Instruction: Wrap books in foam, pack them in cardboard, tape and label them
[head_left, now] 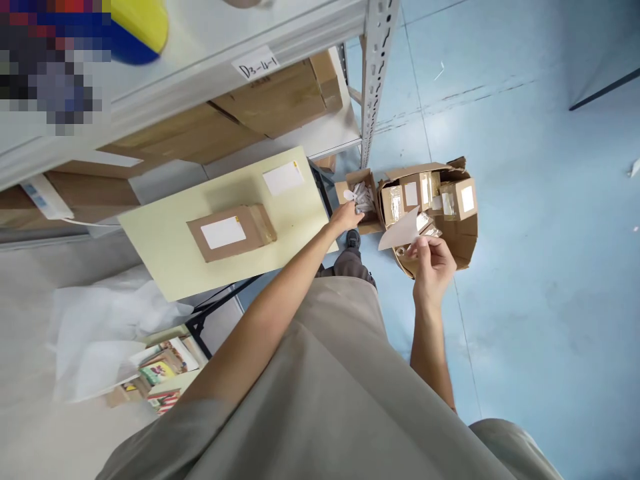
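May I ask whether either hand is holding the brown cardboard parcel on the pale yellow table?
No, the brown cardboard parcel lies untouched on the pale yellow table.

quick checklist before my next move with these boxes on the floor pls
1. Right hand pinches the white paper sheet: ok.
2. Left hand reaches the small open cardboard box: ok.
3. Left hand closed on the crumpled white packing: cannot tell.
4. Large torn brown carton open, small labelled boxes showing: ok.
5. Brown labelled parcel flat on the pale yellow table: ok.
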`<state>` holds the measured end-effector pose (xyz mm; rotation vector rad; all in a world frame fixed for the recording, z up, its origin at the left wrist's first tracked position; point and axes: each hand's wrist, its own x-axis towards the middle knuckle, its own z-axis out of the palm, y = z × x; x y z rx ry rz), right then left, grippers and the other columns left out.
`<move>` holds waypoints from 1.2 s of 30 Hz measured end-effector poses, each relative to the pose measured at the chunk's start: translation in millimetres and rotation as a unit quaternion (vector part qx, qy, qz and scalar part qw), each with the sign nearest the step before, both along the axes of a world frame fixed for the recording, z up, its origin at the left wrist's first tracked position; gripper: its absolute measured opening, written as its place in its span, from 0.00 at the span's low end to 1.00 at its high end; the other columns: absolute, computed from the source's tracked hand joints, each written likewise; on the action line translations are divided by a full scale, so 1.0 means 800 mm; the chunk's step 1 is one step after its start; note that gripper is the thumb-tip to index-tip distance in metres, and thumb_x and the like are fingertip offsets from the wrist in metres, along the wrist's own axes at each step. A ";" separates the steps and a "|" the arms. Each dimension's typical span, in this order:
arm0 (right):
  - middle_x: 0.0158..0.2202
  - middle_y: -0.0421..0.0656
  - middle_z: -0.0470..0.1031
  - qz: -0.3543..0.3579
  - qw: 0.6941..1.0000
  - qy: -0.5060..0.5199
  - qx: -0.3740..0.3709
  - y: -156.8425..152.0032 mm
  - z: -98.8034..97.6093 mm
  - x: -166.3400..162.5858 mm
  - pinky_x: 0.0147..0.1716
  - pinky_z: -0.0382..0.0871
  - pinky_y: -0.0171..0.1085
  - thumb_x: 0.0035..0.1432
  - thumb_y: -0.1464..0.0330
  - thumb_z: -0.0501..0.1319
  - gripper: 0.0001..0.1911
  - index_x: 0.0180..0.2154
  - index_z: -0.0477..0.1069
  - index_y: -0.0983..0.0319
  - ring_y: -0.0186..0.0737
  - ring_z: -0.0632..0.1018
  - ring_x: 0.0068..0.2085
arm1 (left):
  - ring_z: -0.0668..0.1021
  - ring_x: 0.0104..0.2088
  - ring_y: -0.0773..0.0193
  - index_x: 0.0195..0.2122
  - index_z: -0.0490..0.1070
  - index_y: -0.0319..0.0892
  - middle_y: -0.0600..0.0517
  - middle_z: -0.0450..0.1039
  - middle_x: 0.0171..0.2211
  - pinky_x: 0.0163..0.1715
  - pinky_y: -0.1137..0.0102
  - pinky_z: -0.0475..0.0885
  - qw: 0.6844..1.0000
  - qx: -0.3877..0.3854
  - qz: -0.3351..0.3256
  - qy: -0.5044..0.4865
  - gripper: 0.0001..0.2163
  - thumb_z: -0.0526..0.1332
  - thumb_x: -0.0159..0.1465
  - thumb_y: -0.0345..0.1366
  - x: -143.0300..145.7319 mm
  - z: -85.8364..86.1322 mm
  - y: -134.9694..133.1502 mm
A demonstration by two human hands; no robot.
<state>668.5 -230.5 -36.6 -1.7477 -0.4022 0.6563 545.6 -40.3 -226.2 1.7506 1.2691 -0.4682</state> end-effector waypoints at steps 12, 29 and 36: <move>0.29 0.37 0.76 0.024 1.000 -0.002 0.009 0.011 0.004 0.003 0.33 0.75 0.38 0.71 0.49 0.70 0.20 0.37 0.77 0.58 0.37 0.78 0.29 | 0.86 0.55 0.48 0.46 0.86 0.43 0.41 0.88 0.52 0.58 0.60 0.77 0.997 0.048 0.034 -0.052 0.09 0.65 0.72 0.34 -0.012 0.015 0.025; 0.35 0.41 0.81 0.271 0.943 -0.190 0.043 0.051 0.029 -0.099 0.38 0.75 0.41 0.78 0.57 0.63 0.13 0.39 0.79 0.55 0.40 0.78 0.34 | 0.87 0.48 0.52 0.43 0.75 0.45 0.46 0.80 0.48 0.30 0.67 0.85 0.834 -0.139 0.361 -0.394 0.25 0.76 0.63 0.62 -0.135 0.259 -0.067; 0.37 0.43 0.84 0.371 0.909 -0.184 0.040 0.079 0.021 -0.214 0.38 0.77 0.40 0.78 0.52 0.64 0.16 0.41 0.81 0.55 0.40 0.81 0.35 | 0.84 0.37 0.62 0.43 0.73 0.47 0.52 0.79 0.40 0.28 0.69 0.84 0.800 -0.097 0.448 -0.387 0.23 0.74 0.63 0.60 -0.241 0.248 -0.070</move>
